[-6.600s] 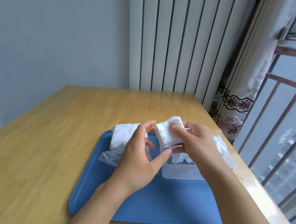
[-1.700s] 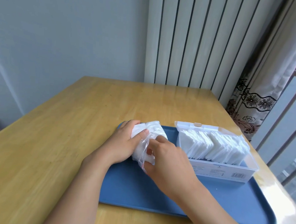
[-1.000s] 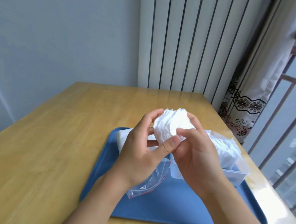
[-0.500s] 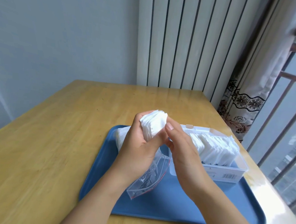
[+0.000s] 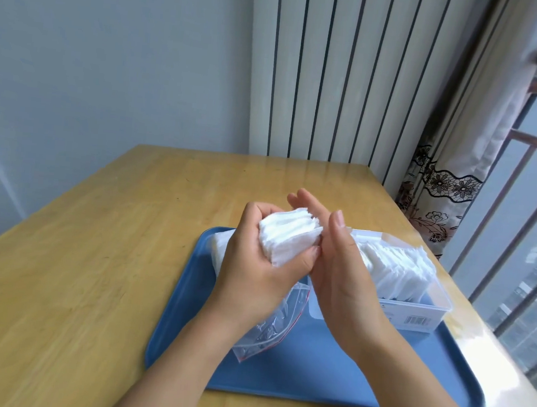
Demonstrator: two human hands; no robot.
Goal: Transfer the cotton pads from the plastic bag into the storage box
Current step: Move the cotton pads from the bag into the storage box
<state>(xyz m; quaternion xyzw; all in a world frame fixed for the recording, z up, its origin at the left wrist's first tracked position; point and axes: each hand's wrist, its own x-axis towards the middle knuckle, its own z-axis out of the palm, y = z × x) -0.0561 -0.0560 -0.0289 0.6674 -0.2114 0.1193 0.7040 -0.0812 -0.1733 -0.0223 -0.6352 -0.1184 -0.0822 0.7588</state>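
My left hand (image 5: pixel 251 267) grips a stack of white cotton pads (image 5: pixel 285 234) above the blue tray (image 5: pixel 325 379). My right hand (image 5: pixel 339 269) has straight fingers pressed flat against the stack's right end. The clear plastic bag (image 5: pixel 268 328) with a red zip line lies on the tray under my left hand, with more white pads (image 5: pixel 218 251) at its far end. The clear storage box (image 5: pixel 427 313) stands on the tray to the right, packed with upright pads (image 5: pixel 395 268); my right hand hides its left part.
The tray lies on a wooden table (image 5: pixel 74 266). A white radiator (image 5: pixel 332 71) stands behind the table. A patterned curtain (image 5: pixel 443 180) and a window railing (image 5: pixel 527 228) border the table's right side.
My left hand has kept its grip on the stack. My right hand's fingers have straightened and now press flat on the stack's right end, where before they touched its top.
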